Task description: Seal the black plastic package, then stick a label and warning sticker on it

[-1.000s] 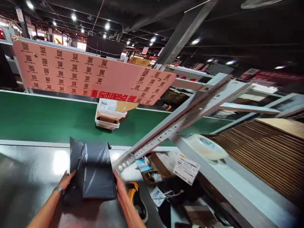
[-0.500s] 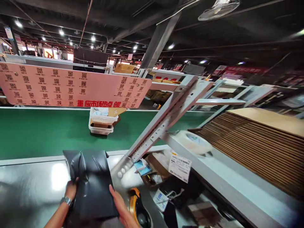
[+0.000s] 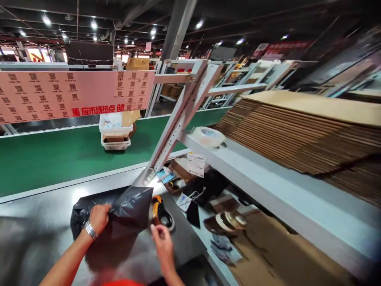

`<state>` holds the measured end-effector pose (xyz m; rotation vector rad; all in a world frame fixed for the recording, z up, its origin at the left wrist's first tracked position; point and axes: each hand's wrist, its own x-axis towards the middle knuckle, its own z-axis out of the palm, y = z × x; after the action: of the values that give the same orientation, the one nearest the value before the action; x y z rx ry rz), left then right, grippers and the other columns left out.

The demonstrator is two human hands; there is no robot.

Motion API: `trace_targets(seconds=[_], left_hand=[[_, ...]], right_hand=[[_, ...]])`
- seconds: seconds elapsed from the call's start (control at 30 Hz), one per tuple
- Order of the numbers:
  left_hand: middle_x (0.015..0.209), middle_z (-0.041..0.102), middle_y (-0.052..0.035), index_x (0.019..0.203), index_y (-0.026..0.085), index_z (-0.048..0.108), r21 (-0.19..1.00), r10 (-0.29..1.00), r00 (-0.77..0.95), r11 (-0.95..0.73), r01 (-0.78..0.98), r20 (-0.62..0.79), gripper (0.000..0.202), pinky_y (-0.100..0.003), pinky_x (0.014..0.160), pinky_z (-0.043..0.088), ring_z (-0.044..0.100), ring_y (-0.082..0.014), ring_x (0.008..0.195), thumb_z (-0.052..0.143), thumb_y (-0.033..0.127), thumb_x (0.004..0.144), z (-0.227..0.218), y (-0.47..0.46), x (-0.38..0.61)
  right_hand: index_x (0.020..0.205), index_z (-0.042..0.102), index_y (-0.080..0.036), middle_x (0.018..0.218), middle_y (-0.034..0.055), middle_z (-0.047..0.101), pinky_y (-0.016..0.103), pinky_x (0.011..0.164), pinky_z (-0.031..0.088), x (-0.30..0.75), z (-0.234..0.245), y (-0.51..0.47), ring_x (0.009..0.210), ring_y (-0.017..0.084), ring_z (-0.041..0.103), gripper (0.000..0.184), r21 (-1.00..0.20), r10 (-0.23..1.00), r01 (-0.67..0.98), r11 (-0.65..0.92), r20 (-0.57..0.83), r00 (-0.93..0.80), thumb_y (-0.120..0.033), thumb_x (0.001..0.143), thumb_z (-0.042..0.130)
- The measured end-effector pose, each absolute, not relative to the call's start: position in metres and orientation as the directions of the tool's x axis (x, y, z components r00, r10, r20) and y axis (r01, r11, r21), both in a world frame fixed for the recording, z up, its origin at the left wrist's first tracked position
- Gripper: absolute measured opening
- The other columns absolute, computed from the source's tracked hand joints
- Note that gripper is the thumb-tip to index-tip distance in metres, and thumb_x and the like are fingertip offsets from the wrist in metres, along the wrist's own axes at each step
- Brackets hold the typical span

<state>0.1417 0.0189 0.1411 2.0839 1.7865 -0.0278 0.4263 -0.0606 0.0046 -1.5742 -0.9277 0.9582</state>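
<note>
A black plastic mailer bag [image 3: 127, 208] lies crosswise on the metal work table, its film creased and shiny. My left hand [image 3: 100, 217], with a metal watch at the wrist, is closed on the bag's film near its middle. Close by the bag's lower right end is my right hand [image 3: 163, 242], fingers loosely bent and thumb a little apart, with nothing visible in them. Just beyond that hand, a yellow-and-black handheld device [image 3: 160, 212] rests on the table.
To the right, a shelf [image 3: 262, 174] carries a tape roll [image 3: 208, 137] and stacked flat cardboard [image 3: 285, 131]. Beneath are a jar [image 3: 228, 221], a grey glove [image 3: 223, 248] and a labelled tag [image 3: 183, 201]. White baskets [image 3: 116, 143] stand on the green conveyor [image 3: 53, 159], behind a metal post [image 3: 178, 115].
The bag has turned from upright to lying sideways. My left hand has moved from its left edge onto its middle; my right hand has come off its right side. The view has swung right.
</note>
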Motion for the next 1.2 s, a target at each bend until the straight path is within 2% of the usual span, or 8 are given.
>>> trace_targets(seconds=[0.1, 0.23, 0.4, 0.67, 0.8, 0.9, 1.03, 1.2], left_hand=[[0.147, 0.075, -0.0096, 0.143, 0.024, 0.076, 0.293, 0.953, 0.175, -0.098, 0.951, -0.248, 0.064, -0.038, 0.121, 0.051, 0.071, -0.0266, 0.137, 0.048, 0.000, 0.091, 0.134, -0.001, 0.143], [0.134, 0.081, -0.0138, 0.137, 0.021, 0.079, 0.266, 0.963, 0.129, -0.064, 0.962, -0.235, 0.057, -0.041, 0.118, 0.053, 0.073, -0.0292, 0.133, 0.047, 0.002, 0.094, 0.141, -0.004, 0.146], [0.124, 0.083, -0.0196, 0.122, 0.015, 0.083, 0.215, 0.972, 0.070, -0.021, 0.976, -0.224, 0.047, -0.043, 0.110, 0.056, 0.076, -0.0334, 0.126, 0.045, 0.004, 0.097, 0.151, -0.007, 0.154], [0.126, 0.082, -0.0207, 0.125, 0.015, 0.081, 0.248, 0.957, 0.147, -0.083, 0.965, -0.250, 0.034, -0.048, 0.112, 0.058, 0.076, -0.0344, 0.126, 0.057, 0.013, 0.100, 0.162, -0.013, 0.171], [0.171, 0.053, -0.0132, 0.160, 0.021, 0.057, 0.415, 0.967, 0.247, -0.248, 0.875, 0.056, 0.065, -0.047, 0.137, 0.036, 0.044, -0.0304, 0.163, 0.072, 0.035, 0.098, 0.173, -0.046, 0.137], [0.182, 0.034, -0.0108, 0.169, 0.021, 0.041, 0.600, 0.930, -0.085, -0.159, 0.784, 0.358, 0.067, -0.050, 0.142, 0.024, 0.028, -0.0296, 0.170, 0.054, 0.044, 0.108, 0.161, -0.070, 0.068], [0.184, 0.021, -0.0215, 0.175, 0.006, 0.020, 0.834, 0.868, -0.490, 0.214, 0.508, 0.076, 0.070, -0.049, 0.140, 0.027, 0.025, -0.0305, 0.171, 0.022, 0.039, 0.113, 0.116, -0.071, -0.008], [0.186, 0.019, -0.0115, 0.177, 0.017, 0.026, 0.803, 0.967, -0.252, 0.127, 0.583, 0.030, 0.071, -0.044, 0.142, 0.018, 0.015, -0.0236, 0.173, 0.023, 0.047, 0.113, 0.068, -0.042, 0.027]], right_hand=[[0.138, 0.057, -0.020, 0.153, 0.0286, 0.060, 0.065, 0.121, 0.048, 0.462, 0.045, 0.003, 0.146, 0.048, 0.057, 0.098, -0.986, 0.942, 0.146, 0.080, 0.123, 0.314, -0.083, 0.065, 0.079], [0.149, 0.058, -0.013, 0.163, 0.0256, 0.055, 0.056, 0.133, 0.035, 0.415, 0.070, 0.059, 0.157, 0.045, 0.046, 0.114, -0.951, 0.962, 0.163, 0.263, 0.245, -0.122, -0.070, 0.056, 0.093], [0.169, 0.040, -0.012, 0.175, 0.0282, 0.040, 0.069, 0.137, 0.013, 0.339, 0.061, 0.048, 0.168, 0.047, 0.027, 0.139, -0.699, 0.717, 0.408, 0.587, 0.216, -0.663, -0.058, 0.054, 0.103], [0.136, 0.069, -0.019, 0.162, 0.0169, 0.061, 0.065, 0.136, 0.026, 0.342, 0.039, 0.046, 0.162, 0.031, 0.044, 0.043, -0.642, 0.713, 0.421, 0.641, 0.294, -0.636, -0.013, 0.094, 0.070], [0.136, 0.070, -0.022, 0.162, 0.0125, 0.063, 0.064, 0.137, 0.027, 0.344, 0.032, 0.049, 0.162, 0.029, 0.045, 0.047, -0.697, 0.713, 0.359, 0.621, 0.312, -0.627, -0.006, 0.094, 0.055], [0.129, 0.073, -0.023, 0.159, 0.0118, 0.066, 0.066, 0.137, 0.027, 0.343, 0.030, 0.051, 0.160, 0.029, 0.047, 0.036, -0.727, 0.727, 0.335, 0.600, 0.320, -0.608, -0.014, 0.097, 0.057], [0.129, 0.073, -0.023, 0.159, 0.0110, 0.066, 0.066, 0.137, 0.026, 0.342, 0.032, 0.056, 0.161, 0.028, 0.047, 0.034, -0.751, 0.749, 0.353, 0.559, 0.273, -0.604, -0.020, 0.100, 0.056], [0.143, 0.068, -0.026, 0.159, 0.0104, 0.066, 0.065, 0.138, 0.025, 0.343, 0.037, 0.053, 0.160, 0.028, 0.048, 0.046, -0.779, 0.765, 0.345, 0.524, 0.253, -0.592, -0.022, 0.099, 0.056]])
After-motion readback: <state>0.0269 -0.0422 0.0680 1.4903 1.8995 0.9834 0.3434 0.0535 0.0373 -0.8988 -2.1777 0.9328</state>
